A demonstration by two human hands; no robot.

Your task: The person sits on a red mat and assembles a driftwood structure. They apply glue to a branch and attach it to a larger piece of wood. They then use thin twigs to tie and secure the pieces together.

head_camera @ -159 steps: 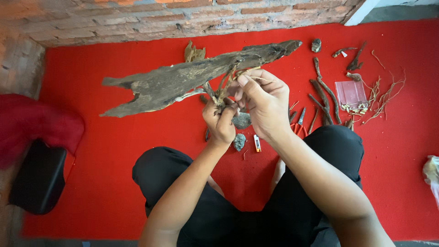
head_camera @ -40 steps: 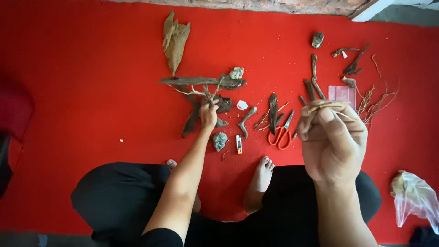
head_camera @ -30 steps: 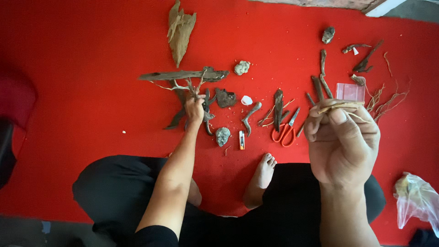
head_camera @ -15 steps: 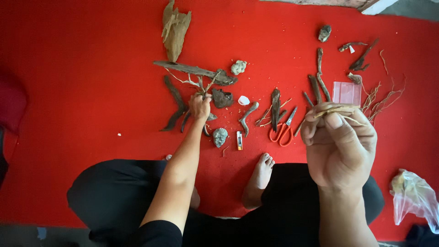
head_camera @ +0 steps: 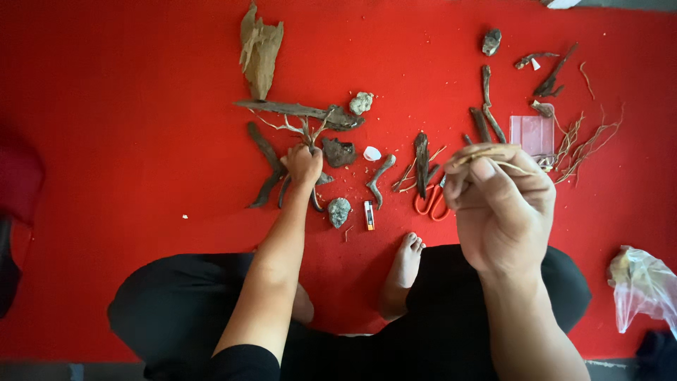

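Driftwood twigs (head_camera: 305, 130), thin and branching, lie on the red carpet (head_camera: 127, 106) near its far edge, and the left hand (head_camera: 303, 166) rests on them with its fingers curled down around the stems, just below a flat grey wood slab (head_camera: 296, 110). The right hand (head_camera: 502, 204) is raised close to the camera, pinching a pale thin stick (head_camera: 486, 152) between thumb and fingertips. Judging from this, the work stands at a fitting stage: one hand steadies the branch cluster on the carpet while the other carries a small piece. Bringing the stick to the cluster would call for a reach across toward the left, over the red-handled scissors (head_camera: 429, 203) and the dark wood pieces (head_camera: 421, 164) lying between. Small stones (head_camera: 339, 211), a white chip (head_camera: 371, 153) and a short orange tube (head_camera: 368, 214) sit just beside the left hand; a pink packet (head_camera: 533, 134) and loose roots (head_camera: 585, 137) lie toward the right edge. How firmly the left hand grips is hard to tell, since its fingers cover the stems. The raised hand hides part of the carpet behind it, and a clear plastic bag (head_camera: 645, 286) is cut off at the right.
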